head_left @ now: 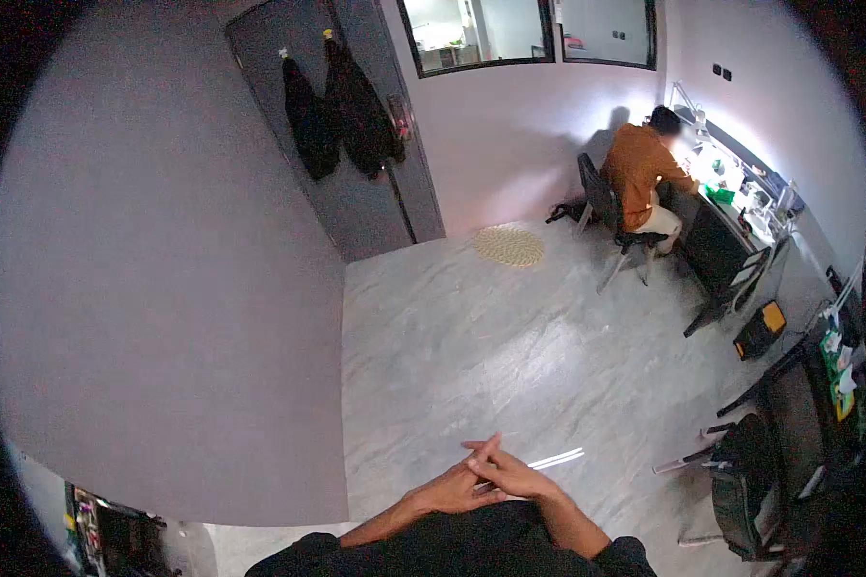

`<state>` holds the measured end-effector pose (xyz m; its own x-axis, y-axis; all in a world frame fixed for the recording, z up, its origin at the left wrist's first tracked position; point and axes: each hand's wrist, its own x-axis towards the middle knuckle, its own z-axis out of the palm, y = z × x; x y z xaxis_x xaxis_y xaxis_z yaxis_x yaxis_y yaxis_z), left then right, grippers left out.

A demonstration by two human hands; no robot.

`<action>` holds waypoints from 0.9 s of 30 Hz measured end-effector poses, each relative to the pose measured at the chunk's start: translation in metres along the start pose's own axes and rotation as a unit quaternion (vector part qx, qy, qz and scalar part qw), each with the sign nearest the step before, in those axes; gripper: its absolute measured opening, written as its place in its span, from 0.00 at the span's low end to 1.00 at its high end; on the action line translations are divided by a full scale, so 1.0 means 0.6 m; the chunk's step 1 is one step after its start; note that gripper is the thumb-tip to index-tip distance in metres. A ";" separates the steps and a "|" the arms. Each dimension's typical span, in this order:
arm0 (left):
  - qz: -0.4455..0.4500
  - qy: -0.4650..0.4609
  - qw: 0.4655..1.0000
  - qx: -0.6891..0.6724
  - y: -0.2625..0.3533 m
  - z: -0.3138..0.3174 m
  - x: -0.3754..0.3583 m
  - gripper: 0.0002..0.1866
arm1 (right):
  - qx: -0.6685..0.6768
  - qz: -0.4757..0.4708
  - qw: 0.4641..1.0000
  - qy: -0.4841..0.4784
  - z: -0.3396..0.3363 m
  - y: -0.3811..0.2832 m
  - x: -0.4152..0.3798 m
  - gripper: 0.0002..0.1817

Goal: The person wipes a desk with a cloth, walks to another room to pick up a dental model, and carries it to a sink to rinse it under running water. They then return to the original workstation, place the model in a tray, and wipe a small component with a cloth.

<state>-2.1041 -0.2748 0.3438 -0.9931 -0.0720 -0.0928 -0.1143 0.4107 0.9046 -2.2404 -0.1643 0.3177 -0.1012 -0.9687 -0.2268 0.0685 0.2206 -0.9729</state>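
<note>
My left hand [451,489] and my right hand [512,474] meet in front of my dark-clothed torso, at the bottom centre of the view. Their fingers cross over one another, stretched out and loosely interlaced. No object shows in or between them. The overlap hides part of the fingers. Behind and below the hands lies the grey marbled floor [423,346].
A person in a brown top [635,163] sits on a chair at a brightly lit workbench [731,188]. A round woven mat [509,246] lies near the grey door [289,106], where dark garments hang. An empty chair [736,490] stands at right; a plain wall [164,269] fills the left.
</note>
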 end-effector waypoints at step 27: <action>0.055 -0.157 0.983 0.082 -0.017 -0.055 0.358 0.24 | -0.590 -0.591 0.195 0.515 -0.287 -0.486 -0.475 0.19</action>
<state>-2.3154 -0.3245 0.3283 -0.9562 0.2542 -0.1453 0.0171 0.5438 0.8390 -2.4024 0.0671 0.6584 0.4590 -0.0195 0.8882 -0.8207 0.3735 0.4323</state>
